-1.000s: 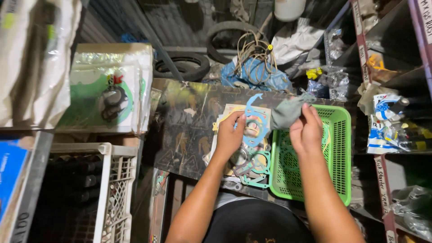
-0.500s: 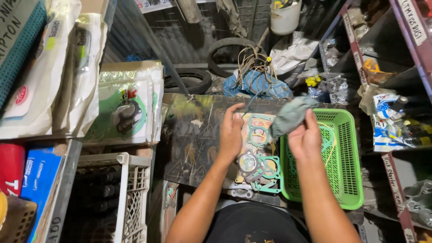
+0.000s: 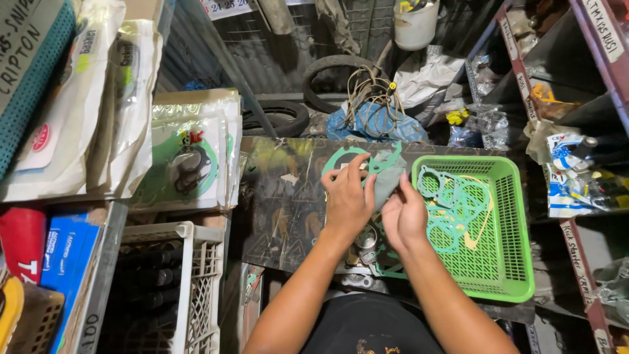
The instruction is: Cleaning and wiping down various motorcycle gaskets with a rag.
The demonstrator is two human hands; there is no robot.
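Nearest the person, at the counter's [image 3: 275, 216] near edge, loose metal rings and gaskets [image 3: 367, 252] lie under the wrists. Above them the left hand [image 3: 347, 200] and right hand [image 3: 403, 216] meet, each grip clenched on a grey-green cloth [image 3: 388, 176] over the counter's middle. Farther right, a green basket [image 3: 511, 262] at the counter's right edge holds teal gaskets [image 3: 458, 206].

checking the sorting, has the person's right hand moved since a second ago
Yes. The right hand has drawn left, off the green plastic basket, beside the left hand.
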